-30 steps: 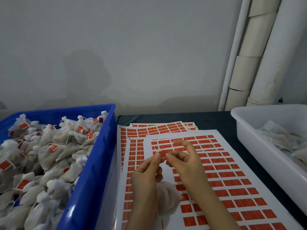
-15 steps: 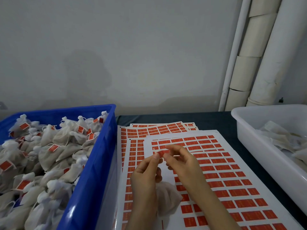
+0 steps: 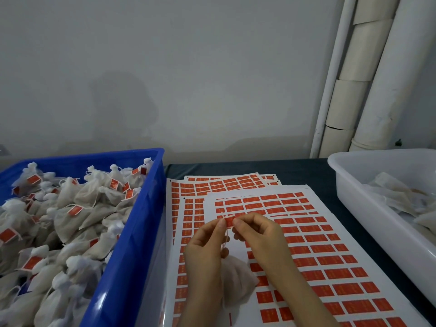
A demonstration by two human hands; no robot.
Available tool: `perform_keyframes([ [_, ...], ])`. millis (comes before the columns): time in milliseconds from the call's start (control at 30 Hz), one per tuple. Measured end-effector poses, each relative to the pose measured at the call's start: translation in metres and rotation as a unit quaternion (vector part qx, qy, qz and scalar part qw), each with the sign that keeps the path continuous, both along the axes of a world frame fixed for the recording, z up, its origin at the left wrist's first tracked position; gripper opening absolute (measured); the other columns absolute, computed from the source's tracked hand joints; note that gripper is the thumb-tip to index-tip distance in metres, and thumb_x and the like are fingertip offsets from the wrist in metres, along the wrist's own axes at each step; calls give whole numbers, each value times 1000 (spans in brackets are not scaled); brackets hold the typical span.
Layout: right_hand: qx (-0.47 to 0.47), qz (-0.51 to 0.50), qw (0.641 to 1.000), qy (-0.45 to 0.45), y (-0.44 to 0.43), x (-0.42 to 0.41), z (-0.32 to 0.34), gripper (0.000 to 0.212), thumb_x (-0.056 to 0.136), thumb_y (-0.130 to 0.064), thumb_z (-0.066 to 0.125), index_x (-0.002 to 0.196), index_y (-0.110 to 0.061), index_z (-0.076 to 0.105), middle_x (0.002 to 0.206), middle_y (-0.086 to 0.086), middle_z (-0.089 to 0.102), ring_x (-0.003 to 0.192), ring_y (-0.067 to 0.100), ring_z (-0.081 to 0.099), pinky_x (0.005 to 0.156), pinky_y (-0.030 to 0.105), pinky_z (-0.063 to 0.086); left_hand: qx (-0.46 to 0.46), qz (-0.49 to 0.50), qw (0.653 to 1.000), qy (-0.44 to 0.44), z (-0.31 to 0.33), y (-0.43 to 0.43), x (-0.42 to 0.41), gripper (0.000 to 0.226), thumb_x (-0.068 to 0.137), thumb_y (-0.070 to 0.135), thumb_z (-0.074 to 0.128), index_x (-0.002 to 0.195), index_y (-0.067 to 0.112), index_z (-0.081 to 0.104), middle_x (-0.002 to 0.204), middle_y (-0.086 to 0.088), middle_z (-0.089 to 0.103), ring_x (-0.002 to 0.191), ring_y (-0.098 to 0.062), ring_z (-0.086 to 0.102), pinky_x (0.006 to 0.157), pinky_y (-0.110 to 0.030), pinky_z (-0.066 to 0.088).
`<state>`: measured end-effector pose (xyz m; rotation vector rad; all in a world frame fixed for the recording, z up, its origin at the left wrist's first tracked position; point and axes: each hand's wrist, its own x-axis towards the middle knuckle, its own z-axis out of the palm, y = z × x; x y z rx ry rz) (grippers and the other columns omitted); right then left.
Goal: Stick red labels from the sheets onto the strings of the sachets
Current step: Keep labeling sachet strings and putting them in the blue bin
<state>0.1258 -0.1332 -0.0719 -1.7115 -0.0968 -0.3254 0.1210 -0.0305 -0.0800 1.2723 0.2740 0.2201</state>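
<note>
- Here's the red label (image 3: 229,220), pinched at both ends and held just above the top label sheet (image 3: 209,208), over its upper left part.
- The left hand (image 3: 205,246) has thumb and forefinger pressed on the label's left end. The right hand (image 3: 259,234) pinches the right end, with its other fingers curled in.
- A thin white string (image 3: 226,239) drops from the label, down between the two hands.
- It leads to a white sachet (image 3: 236,282), which hangs under the left palm over the sheet's near left side.
- More label sheets (image 3: 188,192) fan out from under the top sheet's far and left edges.
- Left of the sheet stands a blue crate (image 3: 132,232), heaped with labelled sachets (image 3: 70,220).
- Right of the sheet, across a strip of dark table (image 3: 306,171), sits a white tub (image 3: 377,232).
</note>
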Motion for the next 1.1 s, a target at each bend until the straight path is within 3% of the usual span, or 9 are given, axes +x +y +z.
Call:
perform_keyframes([
  [167,-3,15,1000,-9,1,-1,0,7,85,-25,63,85,-32,61,76,-23,66,78,-2,64,64,7,49,51,4,999,-9,-3,-1,1,8,82,32,61,87,29,67,82,18,70,80,-10,66,59,-15,50],
  [467,-9,-11,1000,-26,1,-3,2,7,85,-27,62,82,-33,60,81,-22,65,79,-7,62,61,4,46,105,19,994,-26,-3,-4,1,5,85,30,61,82,33,64,79,28,65,75,2,63,57,-6,48],
  [867,-44,-17,998,-42,3,-4,1,9,87,-28,58,81,-35,56,79,-20,62,78,-9,59,61,3,45,166,19,986,-31,-3,-7,1,9,90,30,54,94,29,62,95,11,67,84,-7,63,63,-6,46],
  [1033,-52,-15,998,-43,4,-3,-2,10,86,-28,58,79,-35,56,78,-21,62,81,-9,58,64,3,46,200,38,978,-41,-6,-8,0,12,92,29,53,100,26,61,100,9,67,91,-12,63,79,-19,49],
  [1100,-53,-15,998,-44,4,-2,-2,10,87,-28,58,80,-35,56,78,-21,61,81,-9,58,64,3,46,212,42,975,-45,-7,-8,0,9,91,27,54,98,27,60,98,11,66,88,-9,63,77,-17,48],
])
